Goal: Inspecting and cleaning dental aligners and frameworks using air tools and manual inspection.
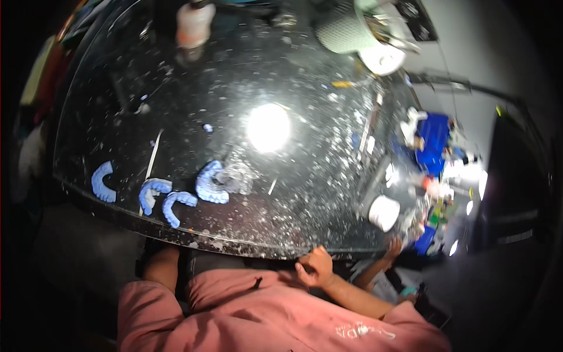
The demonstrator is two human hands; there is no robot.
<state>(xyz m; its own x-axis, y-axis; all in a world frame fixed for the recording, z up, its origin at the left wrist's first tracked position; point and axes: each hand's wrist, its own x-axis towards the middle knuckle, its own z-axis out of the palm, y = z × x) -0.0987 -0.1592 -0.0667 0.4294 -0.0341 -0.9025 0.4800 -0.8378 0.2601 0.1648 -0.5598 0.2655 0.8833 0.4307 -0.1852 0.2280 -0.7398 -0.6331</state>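
My right hand (pixel 316 267) rests at the front edge of the black table (pixel 281 217), its fingers curled in and nothing showing in them. Beyond the table edge my left forearm (pixel 162 268) goes down out of sight, so the left hand is hidden. On the table's left part lie several blue dental arch models: one at far left (pixel 104 183), two close together, a toothed arch (pixel 153 196) and a thinner arch (pixel 177 206), and a larger arch (pixel 210 183). A clear dental tray (pixel 237 178) touches the larger one. Neither hand touches them.
A white bottle (pixel 194 26) with a dark top stands at the back. At back right are a pale woven basket (pixel 346 26) and a white roll (pixel 382 58). A white jar (pixel 384 212) and a blue box (pixel 433 141) are at right. Another person's hand (pixel 394 246) shows nearby.
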